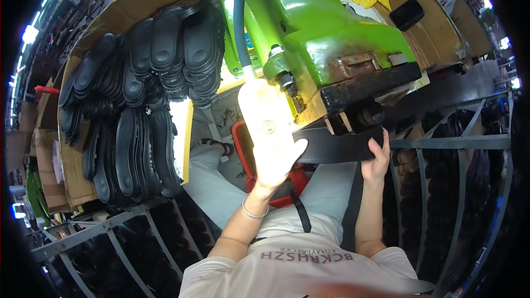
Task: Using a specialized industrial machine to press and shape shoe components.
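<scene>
Several stacks of black soles point(132, 157) fill a cardboard box point(80, 187) on the left, above a grey metal rail point(91, 232). Next comes a red plastic object point(243, 146), partly hidden near the person's legs. A glaring white lamp point(262, 96) hangs beside it, and just below is the left hand point(273, 163), its thumb stretched out to the near end of a long black strip point(337, 146); glare washes out the fingers, so I cannot tell whether they grip it. The strip lies right under the dark head of a green machine point(326, 27). At the strip's other end the right hand point(377, 160) is partly closed, thumb and fingers holding that end. Farther right stands a grey metal rack point(458, 142) with dark items in it.
</scene>
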Demonstrator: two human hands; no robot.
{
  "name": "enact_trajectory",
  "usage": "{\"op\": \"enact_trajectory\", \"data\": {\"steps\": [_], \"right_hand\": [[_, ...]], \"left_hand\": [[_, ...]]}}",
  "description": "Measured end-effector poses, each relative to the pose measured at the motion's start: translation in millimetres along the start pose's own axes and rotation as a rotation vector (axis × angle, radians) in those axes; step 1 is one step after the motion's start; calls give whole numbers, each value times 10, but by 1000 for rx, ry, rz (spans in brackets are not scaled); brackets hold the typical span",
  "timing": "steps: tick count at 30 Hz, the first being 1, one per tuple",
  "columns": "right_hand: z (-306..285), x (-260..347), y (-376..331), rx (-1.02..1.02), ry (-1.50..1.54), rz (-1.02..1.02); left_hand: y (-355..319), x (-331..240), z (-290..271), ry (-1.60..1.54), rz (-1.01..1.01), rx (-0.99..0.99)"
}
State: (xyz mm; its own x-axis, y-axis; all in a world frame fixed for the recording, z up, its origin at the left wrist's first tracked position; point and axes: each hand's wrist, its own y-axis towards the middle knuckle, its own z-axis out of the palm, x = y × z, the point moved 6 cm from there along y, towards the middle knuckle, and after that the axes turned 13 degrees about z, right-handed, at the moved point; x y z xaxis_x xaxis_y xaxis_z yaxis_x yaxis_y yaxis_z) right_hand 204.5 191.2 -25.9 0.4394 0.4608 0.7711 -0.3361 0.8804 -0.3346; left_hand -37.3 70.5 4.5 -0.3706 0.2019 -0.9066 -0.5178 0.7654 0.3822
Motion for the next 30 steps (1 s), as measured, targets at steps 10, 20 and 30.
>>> {"op": "enact_trajectory", "data": {"steps": [10, 20, 30], "right_hand": [[679, -354, 123, 121, -53, 97], [1388, -462, 109, 331, -288, 100], [792, -942, -429, 353, -478, 288]], "left_hand": [[-299, 197, -712, -473, -191, -231], [-996, 518, -734, -485, -435, 201], [-112, 54, -19, 147, 234, 116]]}}
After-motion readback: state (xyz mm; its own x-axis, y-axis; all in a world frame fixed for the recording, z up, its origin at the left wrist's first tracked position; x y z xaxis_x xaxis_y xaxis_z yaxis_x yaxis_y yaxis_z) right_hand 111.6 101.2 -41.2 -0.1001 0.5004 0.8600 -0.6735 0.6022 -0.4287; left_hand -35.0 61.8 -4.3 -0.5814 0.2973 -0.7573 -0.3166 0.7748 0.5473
